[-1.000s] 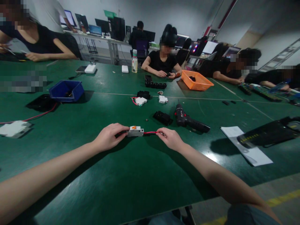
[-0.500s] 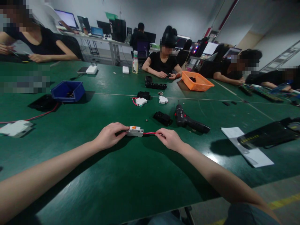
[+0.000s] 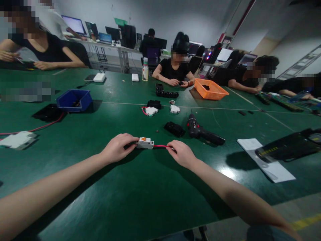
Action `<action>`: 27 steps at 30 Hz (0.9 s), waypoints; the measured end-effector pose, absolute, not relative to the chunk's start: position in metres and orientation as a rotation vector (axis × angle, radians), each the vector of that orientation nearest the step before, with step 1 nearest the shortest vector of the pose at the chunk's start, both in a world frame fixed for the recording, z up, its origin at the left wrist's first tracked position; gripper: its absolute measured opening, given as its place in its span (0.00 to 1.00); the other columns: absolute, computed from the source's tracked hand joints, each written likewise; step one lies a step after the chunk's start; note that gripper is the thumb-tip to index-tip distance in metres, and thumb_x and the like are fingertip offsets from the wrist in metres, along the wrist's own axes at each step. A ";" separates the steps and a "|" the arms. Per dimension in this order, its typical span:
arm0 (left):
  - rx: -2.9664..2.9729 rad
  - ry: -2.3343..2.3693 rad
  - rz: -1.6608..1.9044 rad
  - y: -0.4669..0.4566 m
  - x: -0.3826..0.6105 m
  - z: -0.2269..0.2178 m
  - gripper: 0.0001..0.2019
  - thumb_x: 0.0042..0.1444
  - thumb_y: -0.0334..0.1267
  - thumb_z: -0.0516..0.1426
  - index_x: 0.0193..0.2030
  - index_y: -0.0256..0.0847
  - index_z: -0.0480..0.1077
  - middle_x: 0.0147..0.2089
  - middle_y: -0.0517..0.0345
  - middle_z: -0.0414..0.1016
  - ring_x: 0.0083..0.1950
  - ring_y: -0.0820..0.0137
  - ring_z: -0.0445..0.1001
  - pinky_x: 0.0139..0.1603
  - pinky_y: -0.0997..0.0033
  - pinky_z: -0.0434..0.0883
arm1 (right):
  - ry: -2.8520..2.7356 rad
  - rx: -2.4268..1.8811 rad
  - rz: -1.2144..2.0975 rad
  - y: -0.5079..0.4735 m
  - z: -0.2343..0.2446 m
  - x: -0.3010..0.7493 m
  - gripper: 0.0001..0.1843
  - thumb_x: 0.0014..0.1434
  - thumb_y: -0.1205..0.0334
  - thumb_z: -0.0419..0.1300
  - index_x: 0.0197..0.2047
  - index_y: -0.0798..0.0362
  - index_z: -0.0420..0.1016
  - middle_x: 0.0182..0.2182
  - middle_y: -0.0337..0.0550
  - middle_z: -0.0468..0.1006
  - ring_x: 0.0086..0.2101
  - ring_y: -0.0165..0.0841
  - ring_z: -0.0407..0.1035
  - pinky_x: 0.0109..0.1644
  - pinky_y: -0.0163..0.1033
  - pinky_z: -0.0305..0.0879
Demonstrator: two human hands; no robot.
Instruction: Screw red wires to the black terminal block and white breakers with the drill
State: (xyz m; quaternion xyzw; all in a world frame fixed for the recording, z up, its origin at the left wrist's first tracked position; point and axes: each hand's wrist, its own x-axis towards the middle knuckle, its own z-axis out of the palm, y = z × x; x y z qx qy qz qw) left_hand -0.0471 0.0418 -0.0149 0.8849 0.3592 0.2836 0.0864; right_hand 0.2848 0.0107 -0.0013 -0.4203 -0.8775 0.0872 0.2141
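Low over the green table (image 3: 130,197), my left hand (image 3: 119,148) pinches the left end of a small white circuit breaker (image 3: 145,144) with an orange switch. A short red wire (image 3: 159,146) runs from the breaker's right end. My right hand (image 3: 182,154) is closed on the other end of that wire, whose tip is hidden by the fingers. Beyond the hands lie a black plastic part (image 3: 174,128) and a black cordless drill (image 3: 204,131). Farther off are two more white breakers, one with a red wire (image 3: 151,111) and one without (image 3: 175,109).
A blue bin (image 3: 74,100) with small parts stands at left, near another white breaker (image 3: 18,140). An orange basket (image 3: 210,89) is at the far side, before a seated co-worker (image 3: 174,68). White paper (image 3: 265,160) lies at right under a dark, lettered object (image 3: 288,147).
The whole view has shifted slightly, with the table objects a little lower in the picture. Both hands keep their holds on the breaker and the red wire.
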 end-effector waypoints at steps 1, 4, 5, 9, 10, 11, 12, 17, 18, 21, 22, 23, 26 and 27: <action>2.654 1.072 0.851 0.041 -0.047 -0.015 0.13 0.65 0.39 0.53 0.54 0.41 0.72 0.46 0.52 0.79 0.46 0.65 0.75 0.48 0.62 0.71 | -2.433 -1.167 0.250 0.010 0.000 0.284 0.10 0.70 0.58 0.53 0.45 0.54 0.72 0.39 0.48 0.78 0.38 0.37 0.73 0.42 0.42 0.69; 2.697 1.080 0.865 0.040 -0.046 -0.014 0.13 0.65 0.38 0.54 0.54 0.41 0.71 0.45 0.52 0.79 0.46 0.65 0.75 0.47 0.62 0.70 | -2.435 -1.166 0.167 0.013 0.009 0.289 0.17 0.68 0.53 0.56 0.54 0.55 0.70 0.49 0.53 0.76 0.47 0.43 0.72 0.49 0.47 0.71; 2.707 1.084 0.866 0.039 -0.046 -0.014 0.12 0.65 0.38 0.54 0.53 0.41 0.71 0.45 0.52 0.79 0.46 0.65 0.75 0.47 0.62 0.70 | -2.424 -1.176 0.094 0.017 0.013 0.295 0.19 0.68 0.53 0.55 0.56 0.55 0.69 0.51 0.55 0.75 0.49 0.44 0.71 0.51 0.50 0.70; 2.725 1.108 0.863 0.036 -0.046 -0.012 0.12 0.65 0.38 0.54 0.53 0.42 0.71 0.45 0.52 0.79 0.46 0.64 0.75 0.46 0.63 0.69 | -2.252 -1.339 -0.207 0.043 0.029 0.345 0.18 0.66 0.61 0.51 0.56 0.56 0.69 0.52 0.57 0.74 0.54 0.47 0.68 0.60 0.54 0.63; 2.725 1.113 0.863 0.036 -0.047 -0.012 0.12 0.65 0.39 0.54 0.53 0.42 0.71 0.45 0.52 0.79 0.46 0.64 0.75 0.46 0.63 0.69 | -2.197 -1.422 -0.250 0.050 0.031 0.362 0.20 0.64 0.62 0.52 0.57 0.58 0.68 0.53 0.59 0.73 0.55 0.48 0.67 0.62 0.55 0.62; 2.722 1.120 0.863 0.035 -0.046 -0.012 0.12 0.65 0.39 0.54 0.53 0.42 0.71 0.46 0.52 0.79 0.46 0.64 0.75 0.46 0.63 0.69 | -2.170 -1.513 -0.281 0.056 0.032 0.380 0.23 0.62 0.62 0.53 0.59 0.59 0.66 0.56 0.61 0.72 0.57 0.50 0.65 0.63 0.56 0.61; 2.714 1.131 0.863 0.035 -0.046 -0.012 0.13 0.65 0.39 0.54 0.54 0.41 0.70 0.46 0.51 0.79 0.46 0.64 0.75 0.46 0.62 0.69 | -2.185 -1.601 -0.290 0.061 0.031 0.395 0.28 0.59 0.62 0.55 0.61 0.60 0.64 0.58 0.62 0.70 0.59 0.52 0.64 0.63 0.57 0.60; 2.676 1.184 0.855 0.033 -0.046 -0.011 0.17 0.64 0.41 0.54 0.58 0.38 0.67 0.48 0.49 0.78 0.45 0.63 0.75 0.46 0.61 0.70 | -2.417 -1.873 -0.135 0.070 0.023 0.432 0.43 0.54 0.56 0.59 0.69 0.62 0.52 0.63 0.65 0.66 0.59 0.56 0.65 0.61 0.57 0.62; 2.677 1.186 0.855 0.033 -0.046 -0.011 0.18 0.64 0.41 0.54 0.58 0.38 0.67 0.48 0.49 0.78 0.45 0.63 0.75 0.46 0.61 0.70 | -2.434 -1.902 -0.119 0.072 0.023 0.431 0.44 0.54 0.55 0.59 0.70 0.61 0.51 0.63 0.64 0.66 0.57 0.56 0.66 0.59 0.57 0.63; 2.687 1.190 0.863 0.033 -0.046 -0.011 0.17 0.65 0.41 0.53 0.57 0.38 0.67 0.47 0.50 0.78 0.45 0.63 0.75 0.46 0.60 0.70 | -2.438 -2.012 -0.083 0.083 0.030 0.423 0.42 0.55 0.53 0.59 0.69 0.59 0.52 0.60 0.64 0.70 0.53 0.56 0.70 0.53 0.56 0.67; 2.690 1.190 0.867 0.033 -0.046 -0.012 0.17 0.65 0.41 0.53 0.57 0.38 0.67 0.47 0.49 0.78 0.45 0.63 0.75 0.46 0.60 0.70 | -2.431 -2.059 -0.039 0.088 0.033 0.421 0.41 0.56 0.51 0.59 0.68 0.58 0.54 0.58 0.63 0.72 0.51 0.56 0.72 0.51 0.55 0.68; 2.692 1.190 0.867 0.032 -0.046 -0.012 0.17 0.65 0.41 0.53 0.57 0.38 0.67 0.47 0.49 0.78 0.45 0.63 0.75 0.46 0.60 0.70 | -2.427 -2.098 0.026 0.094 0.037 0.420 0.40 0.56 0.48 0.60 0.67 0.57 0.56 0.56 0.61 0.74 0.50 0.56 0.73 0.50 0.54 0.69; 2.689 1.201 0.860 0.031 -0.046 -0.012 0.16 0.65 0.41 0.53 0.57 0.39 0.66 0.47 0.50 0.77 0.45 0.63 0.75 0.47 0.59 0.71 | -2.425 -2.132 0.197 0.107 0.043 0.419 0.43 0.54 0.42 0.63 0.67 0.51 0.56 0.55 0.55 0.76 0.47 0.54 0.75 0.48 0.51 0.70; 2.687 1.204 0.854 0.031 -0.046 -0.012 0.17 0.65 0.41 0.53 0.58 0.39 0.66 0.47 0.50 0.77 0.46 0.63 0.75 0.47 0.59 0.71 | -2.425 -2.126 0.211 0.109 0.043 0.419 0.45 0.53 0.41 0.63 0.68 0.49 0.54 0.55 0.54 0.76 0.47 0.54 0.76 0.48 0.51 0.70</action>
